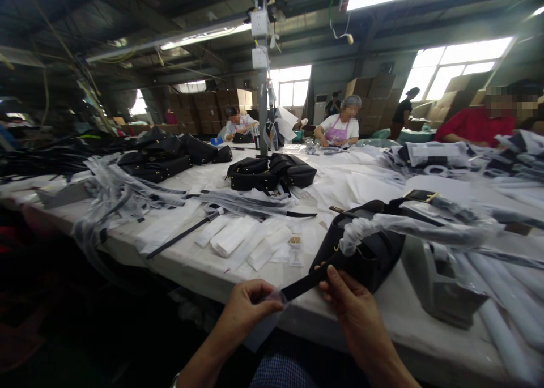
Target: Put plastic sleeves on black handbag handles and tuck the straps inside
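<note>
A black strap [304, 285] runs between my two hands at the table's near edge. My left hand [254, 304] pinches a clear plastic sleeve [284, 301] at the strap's left end. With thumb and fingers, my right hand [351, 303] grips the strap close to a black handbag [369, 252]. The bag lies on the table just beyond that hand, its handle [399, 225] wrapped in clear plastic. Whether the strap is fastened to the bag I cannot tell.
Folded white paper pieces [236, 235] and a small tagged packet [296, 251] lie left of the bag. Plastic-wrapped straps [123, 192] hang over the table edge. A grey insert [446, 286] stands at right. More black bags [272, 171] sit farther back; several people work beyond.
</note>
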A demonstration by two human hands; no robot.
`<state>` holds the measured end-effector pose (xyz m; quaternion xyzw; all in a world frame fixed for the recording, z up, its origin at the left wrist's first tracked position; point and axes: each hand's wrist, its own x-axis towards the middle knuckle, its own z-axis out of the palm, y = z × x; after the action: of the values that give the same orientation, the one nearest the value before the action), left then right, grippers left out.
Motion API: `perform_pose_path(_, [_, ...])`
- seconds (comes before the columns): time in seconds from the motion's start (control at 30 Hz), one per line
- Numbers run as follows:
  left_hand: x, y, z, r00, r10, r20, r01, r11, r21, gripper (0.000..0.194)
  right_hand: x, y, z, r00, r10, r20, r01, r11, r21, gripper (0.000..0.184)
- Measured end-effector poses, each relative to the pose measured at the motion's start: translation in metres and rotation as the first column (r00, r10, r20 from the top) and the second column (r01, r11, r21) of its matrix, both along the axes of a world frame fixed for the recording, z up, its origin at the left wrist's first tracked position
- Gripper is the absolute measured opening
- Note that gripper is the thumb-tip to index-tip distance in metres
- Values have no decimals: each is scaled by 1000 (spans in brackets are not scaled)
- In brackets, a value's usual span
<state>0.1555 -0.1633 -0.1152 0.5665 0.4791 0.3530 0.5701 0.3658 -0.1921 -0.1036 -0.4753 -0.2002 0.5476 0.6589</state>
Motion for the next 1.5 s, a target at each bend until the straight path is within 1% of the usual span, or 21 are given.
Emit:
perform_pose_path(0.1, [6, 0, 4, 1000, -23, 0, 23, 1000, -18, 18, 4, -1, -2, 981, 91, 173, -94, 996, 6, 33])
perform_pose_path(0.2, [19, 2, 8, 999, -51, 3, 51, 999, 17, 22, 8, -3, 0, 926, 139, 350, -155, 988, 19, 41])
perform_pose_path(0.37, [55, 16, 17, 992, -94, 85, 90, 995, 53, 30, 11, -2, 3, 853, 180, 490, -206, 979, -1, 48])
perform_pose_path(0.43, [70, 21, 22, 987, -93, 133, 85, 994, 68, 32, 15, -4, 1, 820, 157, 550, -197, 980, 13, 51])
perform_pose_path(0.5, [84, 25, 26, 976, -98, 194, 85, 994, 73, 34, 19, -7, -1, 781, 107, 615, -155, 988, 25, 55])
perform_pose_path(0.53, [90, 26, 27, 971, -101, 218, 86, 993, 78, 35, 21, -10, -1, 749, 78, 657, -129, 991, 29, 56])
perform_pose_path(0.63, [105, 30, 28, 965, -109, 238, 85, 990, 110, 34, 25, -19, 0, 617, 12, 787, -70, 997, 40, 51])
perform_pose_path(0.67, [109, 31, 28, 966, -112, 234, 86, 989, 120, 33, 25, -21, 1, 589, 4, 808, -56, 998, 36, 48])
perform_pose_path(0.7, [113, 32, 27, 965, -117, 234, 89, 988, 127, 33, 26, -22, 3, 581, -1, 814, -37, 999, 28, 46])
perform_pose_path(0.83, [121, 35, 29, 963, -121, 240, 89, 986, 139, 31, 24, -19, 9, 642, -5, 767, 31, 999, -19, 45])
perform_pose_path(0.93, [116, 35, 30, 974, -100, 205, 61, 980, 188, 33, 21, -14, 12, 671, -22, 741, 61, 998, -26, 45])
perform_pose_path(1.03, [106, 32, 22, 987, -70, 144, 33, 969, 245, 33, 16, -11, 12, 699, -47, 713, 95, 995, -28, 46])
perform_pose_path(1.13, [99, 27, 10, 997, -28, 76, 8, 969, 246, 29, 13, -10, 12, 712, -73, 698, 118, 993, -17, 47])
perform_pose_path(1.2, [97, 22, 5, 998, 17, 58, -32, 961, 274, 24, 12, -8, 12, 719, -79, 690, 117, 993, -8, 47])
perform_pose_path(1.27, [98, 17, 5, 997, 67, 46, -79, 931, 355, 18, 13, -6, 11, 749, -71, 659, 101, 995, -8, 49])
perform_pose_path(1.33, [99, 13, 8, 994, 109, 29, -110, 870, 481, 12, 15, -2, 9, 787, -62, 614, 91, 996, -17, 52])
perform_pose_path(1.4, [100, 10, 9, 990, 140, 15, -120, 781, 613, 9, 16, 1, 8, 811, -64, 582, 95, 995, -23, 53])
perform_pose_path(1.43, [100, 8, 8, 989, 149, 9, -116, 727, 677, 10, 16, 3, 8, 818, -66, 572, 98, 995, -25, 52])
perform_pose_path(1.5, [99, 6, 5, 987, 163, -11, -90, 599, 796, 15, 14, 5, 7, 839, -67, 540, 97, 995, -28, 50])
